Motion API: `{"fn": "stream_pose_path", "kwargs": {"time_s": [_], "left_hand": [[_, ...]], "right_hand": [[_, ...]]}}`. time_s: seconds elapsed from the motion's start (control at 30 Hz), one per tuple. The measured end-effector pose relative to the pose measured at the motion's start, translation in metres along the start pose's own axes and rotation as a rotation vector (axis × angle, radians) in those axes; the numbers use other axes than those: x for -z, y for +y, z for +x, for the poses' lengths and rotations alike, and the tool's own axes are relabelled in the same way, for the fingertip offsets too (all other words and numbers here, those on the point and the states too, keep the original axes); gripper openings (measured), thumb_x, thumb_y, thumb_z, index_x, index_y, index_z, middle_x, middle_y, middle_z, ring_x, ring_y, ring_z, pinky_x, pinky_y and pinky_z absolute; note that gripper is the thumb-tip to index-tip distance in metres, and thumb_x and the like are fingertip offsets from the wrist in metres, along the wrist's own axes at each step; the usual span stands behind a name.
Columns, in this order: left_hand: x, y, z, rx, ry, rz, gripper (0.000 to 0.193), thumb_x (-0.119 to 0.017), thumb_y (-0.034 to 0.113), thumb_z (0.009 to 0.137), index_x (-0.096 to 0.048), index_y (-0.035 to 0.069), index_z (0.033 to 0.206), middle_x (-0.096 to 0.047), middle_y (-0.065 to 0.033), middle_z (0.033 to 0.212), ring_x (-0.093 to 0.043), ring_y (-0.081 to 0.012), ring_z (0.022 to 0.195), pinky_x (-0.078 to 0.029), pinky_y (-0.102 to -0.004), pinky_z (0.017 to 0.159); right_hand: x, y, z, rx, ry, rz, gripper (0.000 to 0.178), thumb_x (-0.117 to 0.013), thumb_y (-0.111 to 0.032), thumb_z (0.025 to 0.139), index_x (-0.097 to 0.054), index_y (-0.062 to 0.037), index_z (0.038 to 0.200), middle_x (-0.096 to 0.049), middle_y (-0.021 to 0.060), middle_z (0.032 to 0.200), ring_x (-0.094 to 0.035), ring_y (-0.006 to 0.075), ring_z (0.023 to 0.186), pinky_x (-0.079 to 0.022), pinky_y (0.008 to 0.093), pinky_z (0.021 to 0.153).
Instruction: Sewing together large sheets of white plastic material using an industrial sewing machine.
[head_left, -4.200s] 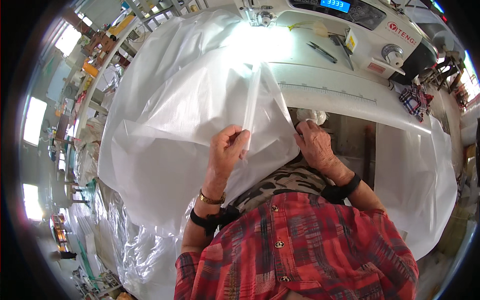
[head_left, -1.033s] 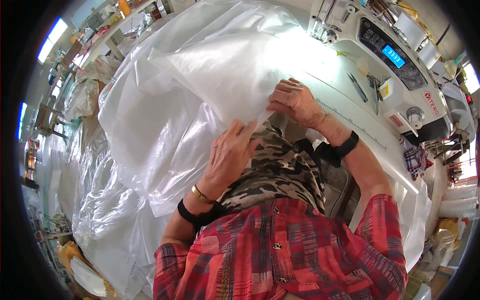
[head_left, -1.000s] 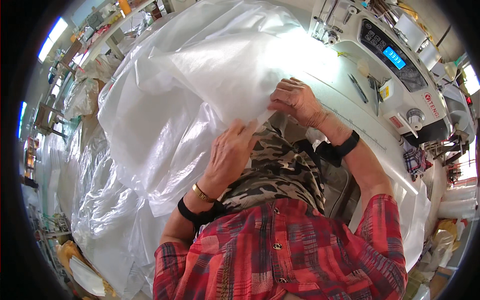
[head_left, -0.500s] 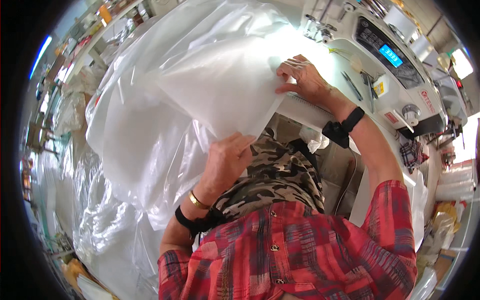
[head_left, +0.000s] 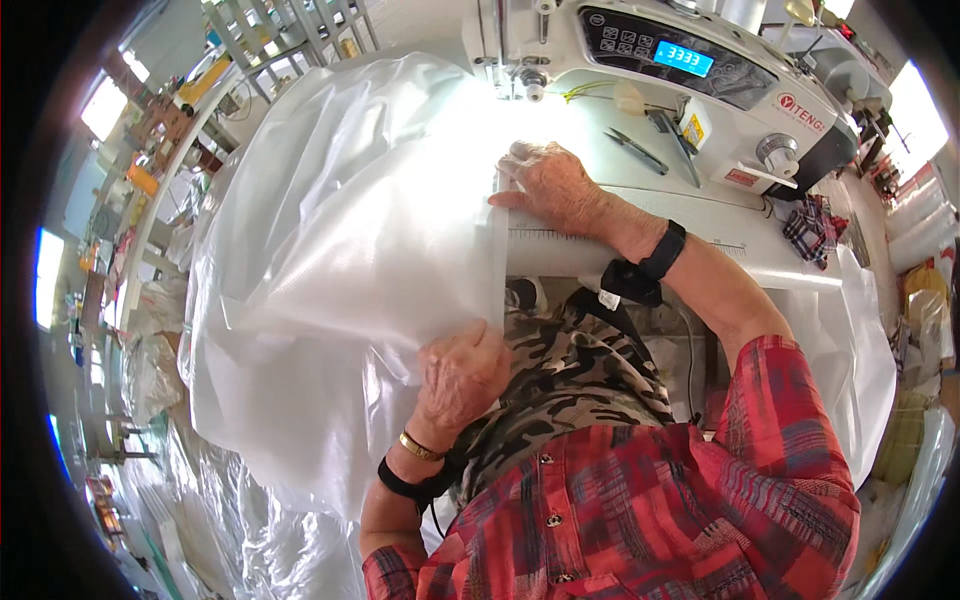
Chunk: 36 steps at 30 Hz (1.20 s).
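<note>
A large translucent white woven plastic sheet (head_left: 340, 240) spreads over the table's left part and hangs down beside my legs. Its right edge runs nearly straight from my lap toward the sewing head (head_left: 525, 85) of a white sewing machine (head_left: 640, 65). My left hand (head_left: 465, 375) is closed on that edge at its near end, fingertips curled under and partly hidden. Higher up, my right hand (head_left: 555, 190) pinches the same edge with bent fingers, just short of the lit needle area. Bright glare there hides how the sheet lies under the presser foot.
Tweezers (head_left: 637, 152) and dark-handled thread snips (head_left: 675, 148) lie on the machine bed, right of my hand. A ruler strip (head_left: 620, 236) runs along the table's front edge. A plaid cloth scrap (head_left: 815, 228) sits at the right end. Crumpled clear plastic (head_left: 260, 530) covers the floor at left.
The view has turned, so the machine appears further left and more level. The sheet's edge, slanted before, now lies straighter toward the sewing head. Both hands keep their grip.
</note>
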<state>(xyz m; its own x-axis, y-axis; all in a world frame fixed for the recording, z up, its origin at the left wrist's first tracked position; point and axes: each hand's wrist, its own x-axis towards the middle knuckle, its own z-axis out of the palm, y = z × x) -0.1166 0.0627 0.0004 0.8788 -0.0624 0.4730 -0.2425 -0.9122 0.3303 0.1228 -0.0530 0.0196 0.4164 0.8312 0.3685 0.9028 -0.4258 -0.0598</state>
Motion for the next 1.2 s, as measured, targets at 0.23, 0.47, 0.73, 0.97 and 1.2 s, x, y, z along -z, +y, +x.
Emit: {"fn": "stream_pose_path", "kwargs": {"time_s": [0.23,0.47,0.73,0.97,1.2], "left_hand": [[-0.008,-0.024,0.047,-0.007,-0.033,0.135,0.014,-0.06,0.009,0.079,-0.051,0.006,0.068,-0.052,-0.0099,0.068,-0.057,-0.0323,0.058,-0.043,-0.0433,0.052],[-0.02,-0.041,0.103,-0.023,-0.084,0.251,0.015,-0.057,0.012,0.082,-0.055,0.004,0.069,-0.058,-0.0122,0.07,-0.06,-0.0338,0.061,-0.045,-0.0454,0.057],[-0.043,-0.053,0.159,-0.075,-0.079,0.314,0.014,-0.058,0.013,0.081,-0.062,0.003,0.073,-0.062,-0.0167,0.067,-0.062,-0.0357,0.065,-0.048,-0.0467,0.064],[-0.032,-0.039,0.154,0.09,-0.252,0.267,0.018,-0.053,0.014,0.084,-0.064,0.0,0.08,-0.063,-0.0195,0.071,-0.062,-0.0382,0.068,-0.048,-0.0474,0.065],[-0.034,-0.022,0.122,0.139,-0.157,0.193,0.026,-0.051,0.011,0.084,-0.065,-0.001,0.102,-0.064,-0.0189,0.081,-0.063,-0.0373,0.072,-0.048,-0.0458,0.067]], "right_hand": [[-0.002,0.002,0.001,-0.035,-0.062,0.065,0.053,-0.059,-0.045,0.09,-0.06,0.0008,0.115,-0.062,0.0156,0.102,-0.059,0.0324,0.102,-0.044,0.0436,0.092],[0.015,0.009,0.001,-0.012,-0.169,0.178,0.052,-0.058,-0.041,0.091,-0.057,0.0033,0.118,-0.062,0.0179,0.109,-0.057,0.0351,0.107,-0.04,0.0449,0.095],[-0.003,0.034,-0.004,0.021,-0.062,0.169,0.031,-0.051,-0.028,0.094,-0.063,-0.0014,0.105,-0.06,0.0164,0.109,-0.057,0.0331,0.109,-0.041,0.0518,0.093],[0.004,0.039,0.002,0.011,-0.155,0.291,0.031,-0.047,-0.025,0.095,-0.064,-0.0021,0.107,-0.062,0.0188,0.109,-0.057,0.0352,0.108,-0.039,0.0535,0.096],[0.002,0.038,0.002,-0.071,-0.201,0.363,0.029,-0.048,-0.024,0.093,-0.063,-0.001,0.103,-0.064,0.0201,0.1,-0.059,0.0358,0.104,-0.039,0.0512,0.094]]}}
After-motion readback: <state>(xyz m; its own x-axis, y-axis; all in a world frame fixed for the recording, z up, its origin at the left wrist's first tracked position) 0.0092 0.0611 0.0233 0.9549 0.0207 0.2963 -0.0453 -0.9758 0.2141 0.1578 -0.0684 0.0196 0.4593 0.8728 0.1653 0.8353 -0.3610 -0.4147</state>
